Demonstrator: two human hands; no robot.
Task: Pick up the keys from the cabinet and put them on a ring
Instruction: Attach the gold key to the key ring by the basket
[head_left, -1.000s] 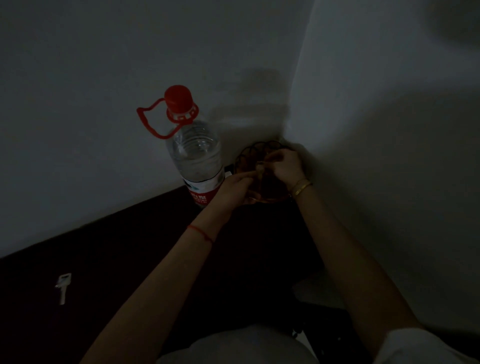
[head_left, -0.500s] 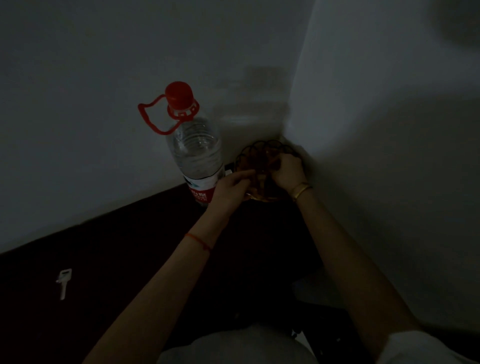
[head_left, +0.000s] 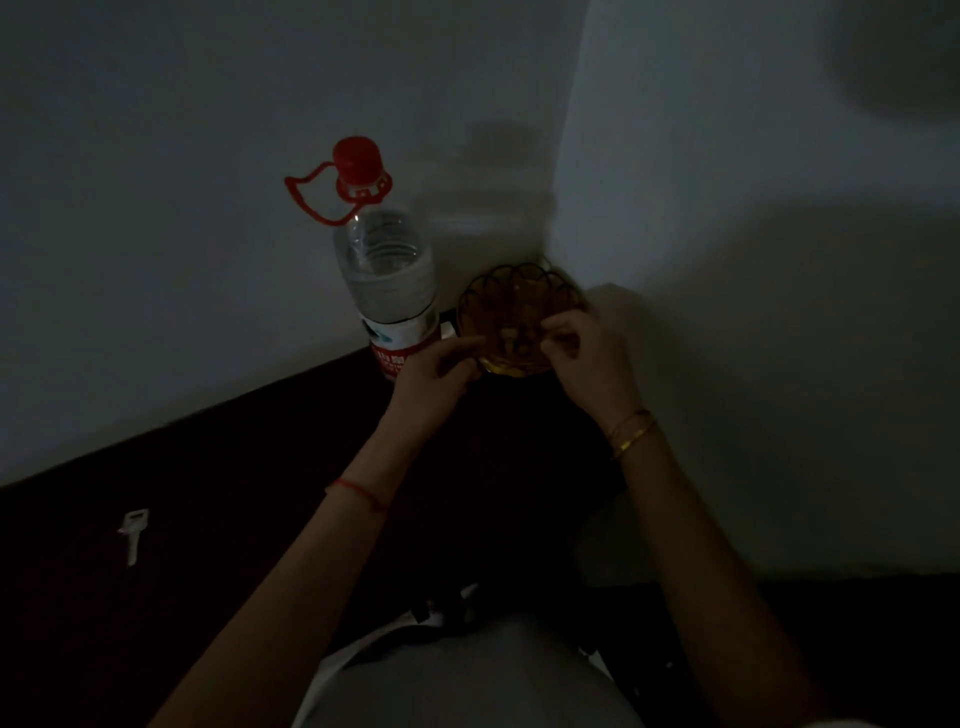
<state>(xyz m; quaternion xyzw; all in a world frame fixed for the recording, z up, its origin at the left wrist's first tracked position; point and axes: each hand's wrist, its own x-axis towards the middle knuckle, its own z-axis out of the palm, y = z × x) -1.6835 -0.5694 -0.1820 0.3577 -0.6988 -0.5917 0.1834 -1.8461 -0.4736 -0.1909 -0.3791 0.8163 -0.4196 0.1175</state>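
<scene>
While your left hand (head_left: 436, 371) is pinching the bowl (head_left: 519, 322) rim, your right hand (head_left: 587, 353) is curling half-closed inside it, grip unclear; a key (head_left: 134, 535) is lying far left on the dark cabinet (head_left: 208, 519).

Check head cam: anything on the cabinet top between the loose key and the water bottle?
Nothing visible. In the dim head view the dark cabinet top looks bare from the key to the water bottle; both hands work further right.

Clear plastic bottle (head_left: 387, 270); amber glass dish (head_left: 519, 317); pale metal key (head_left: 134, 535).
</scene>
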